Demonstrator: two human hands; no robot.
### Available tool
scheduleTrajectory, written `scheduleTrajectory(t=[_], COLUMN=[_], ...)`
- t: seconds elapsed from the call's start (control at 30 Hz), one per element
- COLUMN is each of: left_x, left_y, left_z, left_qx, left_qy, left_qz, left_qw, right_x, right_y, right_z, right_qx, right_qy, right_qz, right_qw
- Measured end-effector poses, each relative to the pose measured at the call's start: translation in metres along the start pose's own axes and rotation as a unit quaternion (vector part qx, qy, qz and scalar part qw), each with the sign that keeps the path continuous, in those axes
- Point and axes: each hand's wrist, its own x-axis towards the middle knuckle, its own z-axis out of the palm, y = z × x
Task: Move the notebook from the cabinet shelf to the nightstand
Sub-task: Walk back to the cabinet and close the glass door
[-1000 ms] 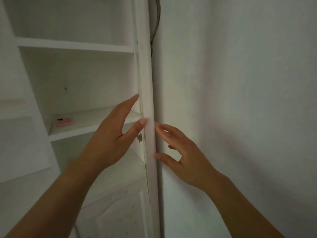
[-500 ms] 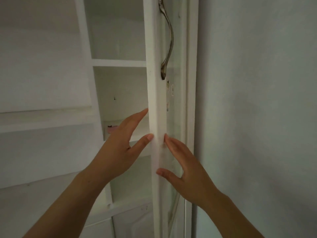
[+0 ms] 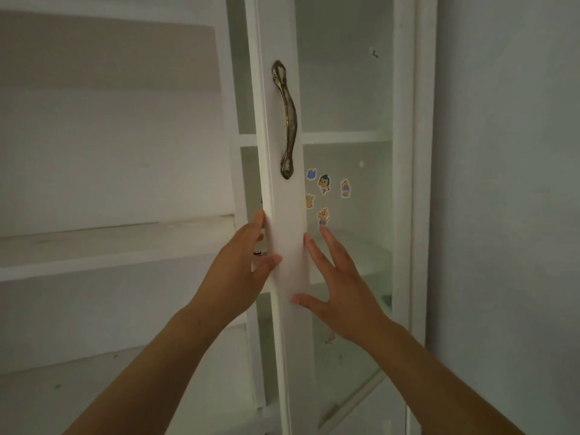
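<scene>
Hands [image 3: 238, 271] [image 3: 342, 293] on cabinet door [image 3: 287, 215], apparently ajar

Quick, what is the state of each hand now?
Left hand: open, fingers spread on the white glass cabinet door edge.
Right hand: open, flat against the door, holding nothing.

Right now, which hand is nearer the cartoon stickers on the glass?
Right. The right hand has fingertips just below the stickers; the left hand sits across the door frame.
</scene>
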Motion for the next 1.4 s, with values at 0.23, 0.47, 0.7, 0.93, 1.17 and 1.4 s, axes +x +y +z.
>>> scheduleTrajectory(t=[0.23,0.47,0.7,0.93,1.17,1.4], left_x=[0.008,0.023,0.032,0.046,0.052,0.060], left_y=[-0.018,-0.028,-0.038,-0.057,-0.059,-0.077], left_z=[-0.003,-0.001,0.001,0.006,0.019,0.028], left_qx=[0.109,0.125,0.079,0.106,0.167,0.307], left_qy=[0.054,0.084,0.070,0.081,0.099,0.053], left_qz=[0.077,0.137,0.133,0.123,0.152,0.148], left_qw=[0.990,0.979,0.985,0.983,0.969,0.938], right_x=[0.018,0.030,0.044,0.064,0.076,0.081], right_y=[0.005,0.011,0.026,0.031,0.032,0.051], right_z=[0.016,0.030,0.032,0.052,0.066,0.050], right_qx=[0.002,-0.024,-0.043,-0.074,-0.081,-0.108], right_qy=[0.004,0.020,0.010,0.024,0.039,0.043], right_qz=[0.006,-0.003,-0.002,0.011,0.018,0.021], right_qw=[1.000,0.999,0.999,0.997,0.996,0.993])
